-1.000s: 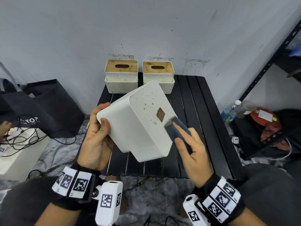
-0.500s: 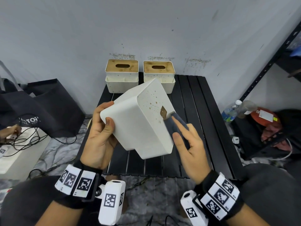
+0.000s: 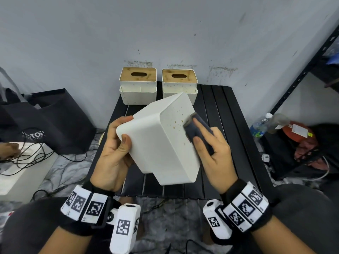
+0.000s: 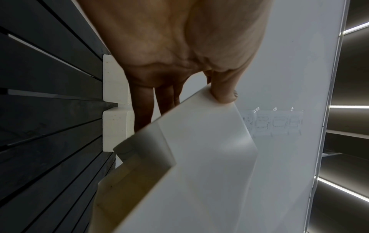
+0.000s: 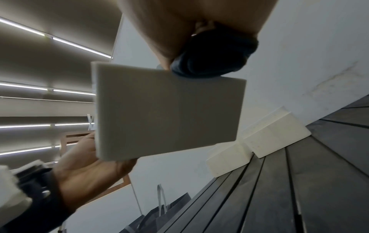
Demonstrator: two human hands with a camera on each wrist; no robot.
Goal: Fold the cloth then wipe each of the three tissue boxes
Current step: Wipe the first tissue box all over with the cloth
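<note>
My left hand (image 3: 117,149) grips a white tissue box (image 3: 161,143) by its left end and holds it tilted above the black slatted table (image 3: 229,125). The box's upturned face carries brown specks. My right hand (image 3: 207,143) holds a folded dark blue cloth (image 3: 197,132), thumb and fingers around it, and presses it against that speckled face near its right edge. In the left wrist view my thumb (image 4: 224,91) lies on the box's edge (image 4: 199,157). The right wrist view shows the cloth (image 5: 211,53) against the box (image 5: 165,113).
Two more white tissue boxes with wooden slotted lids (image 3: 138,87) (image 3: 179,85) stand side by side at the table's far edge by the wall. A black bag (image 3: 45,123) and cables lie at the left. A metal shelf (image 3: 308,70), bottles and clutter are at the right.
The box has turned and risen a little in my left hand. My right hand has slid the cloth up the speckled face, over the brown patch that showed before.
</note>
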